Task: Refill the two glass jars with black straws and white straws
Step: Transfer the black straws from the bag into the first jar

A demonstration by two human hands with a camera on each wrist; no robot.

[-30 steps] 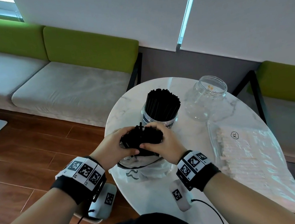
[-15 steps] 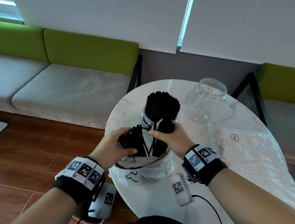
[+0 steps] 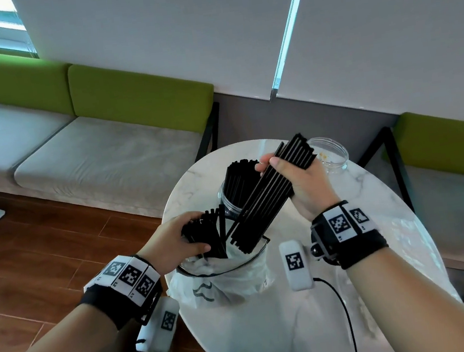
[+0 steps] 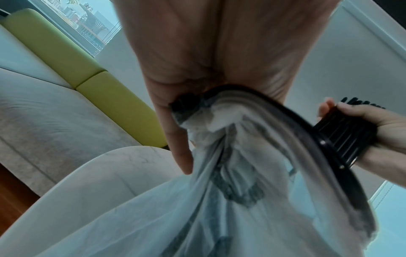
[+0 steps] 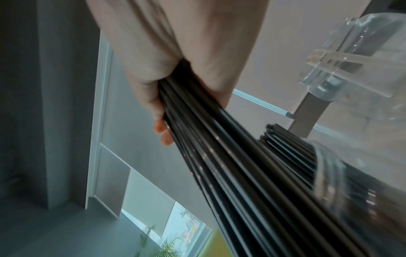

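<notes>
Clamped in the right hand (image 3: 303, 184), a slanted bundle of black straws (image 3: 269, 200) sits over the bag (image 3: 222, 276) on the worktop (image 3: 376, 216), beside the filled jar (image 3: 229, 202). Left hand (image 3: 174, 241) grips more straws at the bag's mouth; only the left wrist view shows its thumb (image 4: 175, 139) along the plastic.

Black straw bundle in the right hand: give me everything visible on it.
The black straw bundle is a fanned sheaf of thin, glossy, plastic-looking black straws, gripped near its upper end by the right hand, fingers and thumb curled round it. It is tilted, top end toward the empty glass jar, lower ends just above the plastic bag mouth. It crosses in front of the straw-filled jar; contact there cannot be told.
</notes>
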